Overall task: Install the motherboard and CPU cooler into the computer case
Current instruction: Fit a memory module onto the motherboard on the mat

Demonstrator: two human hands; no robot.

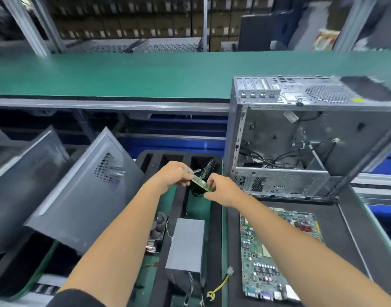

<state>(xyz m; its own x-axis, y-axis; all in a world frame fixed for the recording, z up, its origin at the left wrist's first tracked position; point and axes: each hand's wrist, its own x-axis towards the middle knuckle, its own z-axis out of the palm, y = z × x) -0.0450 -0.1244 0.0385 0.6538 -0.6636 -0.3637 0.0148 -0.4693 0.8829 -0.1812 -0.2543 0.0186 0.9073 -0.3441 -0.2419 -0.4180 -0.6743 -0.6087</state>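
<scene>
Both hands hold a narrow green memory stick (pixel 200 181) over the black foam tray (pixel 145 156). My left hand (pixel 173 175) pinches its far end and my right hand (pixel 221 191) pinches its near end. The motherboard (pixel 276 251) lies flat on a black mat at the lower right, partly under my right forearm. The open computer case (pixel 301 138) stands on its side behind the board, with loose cables inside. A CPU cooler with a fan (pixel 157 231) lies in the tray under my left forearm.
A grey power supply (pixel 185 247) with trailing wires sits in the tray between my arms. Two dark case side panels (pixel 79 196) lean at the left. A green conveyor belt (pixel 123 74) runs across behind everything. A yellow-green cable (pixel 221 284) lies near the board.
</scene>
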